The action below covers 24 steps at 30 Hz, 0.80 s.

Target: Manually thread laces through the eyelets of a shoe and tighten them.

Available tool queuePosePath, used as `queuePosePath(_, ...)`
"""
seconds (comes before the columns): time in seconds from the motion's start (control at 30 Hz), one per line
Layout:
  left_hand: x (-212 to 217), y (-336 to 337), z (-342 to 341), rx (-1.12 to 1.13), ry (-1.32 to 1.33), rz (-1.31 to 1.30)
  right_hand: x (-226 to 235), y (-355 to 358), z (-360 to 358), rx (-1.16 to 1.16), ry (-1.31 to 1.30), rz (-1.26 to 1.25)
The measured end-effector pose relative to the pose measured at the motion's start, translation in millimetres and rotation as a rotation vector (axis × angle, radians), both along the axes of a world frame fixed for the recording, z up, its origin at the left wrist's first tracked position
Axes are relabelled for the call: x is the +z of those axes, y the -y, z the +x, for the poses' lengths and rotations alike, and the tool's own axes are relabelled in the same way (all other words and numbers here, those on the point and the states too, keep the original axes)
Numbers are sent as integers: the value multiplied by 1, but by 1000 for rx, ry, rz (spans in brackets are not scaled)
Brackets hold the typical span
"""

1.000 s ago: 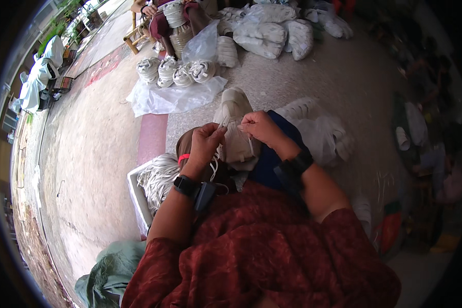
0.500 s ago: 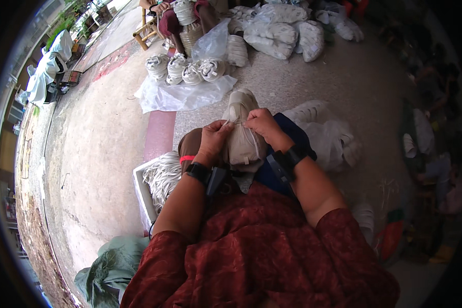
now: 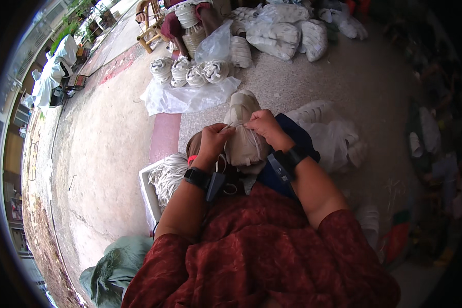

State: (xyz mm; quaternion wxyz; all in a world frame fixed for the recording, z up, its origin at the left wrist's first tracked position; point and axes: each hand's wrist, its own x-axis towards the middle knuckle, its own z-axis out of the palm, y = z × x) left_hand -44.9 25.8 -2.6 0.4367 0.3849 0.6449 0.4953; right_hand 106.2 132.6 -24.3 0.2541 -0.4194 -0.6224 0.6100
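Observation:
A beige shoe upper (image 3: 245, 146), or a stack of them, rests on my lap with its narrower part pointing away from me. White lace (image 3: 236, 123) crosses its middle. My left hand (image 3: 215, 139) is closed in a pinch on the lace at the left side. On the right, my right hand (image 3: 265, 125) pinches the lace too, close against the beige material. A loose lace end (image 3: 224, 162) dangles below my left hand.
A white box (image 3: 148, 190) of white laces (image 3: 168, 177) stands at my left. Bundled pale shoe uppers (image 3: 195, 75) lie on plastic sheeting (image 3: 182, 100) ahead, near another seated person (image 3: 205, 18). Filled clear bags (image 3: 280, 33) lie behind; another plastic bag (image 3: 329, 141) lies at right.
A loose lace end now hangs below my left hand. The lace across the upper now stretches between both hands. The view has shifted slightly, and the hands stay nearly in place.

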Motion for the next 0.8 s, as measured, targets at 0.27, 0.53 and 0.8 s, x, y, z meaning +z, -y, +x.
queuePosePath(0.27,3,-11,-16,-178,-302,-9,-1,0,-1,-13,11,19)
queuePosePath(0.53,16,-21,-20,-220,-317,-114,-4,-2,-1,-19,1,26)
queuePosePath(0.8,11,-39,-41,-626,-546,123,-7,-1,-6,-13,54,63)
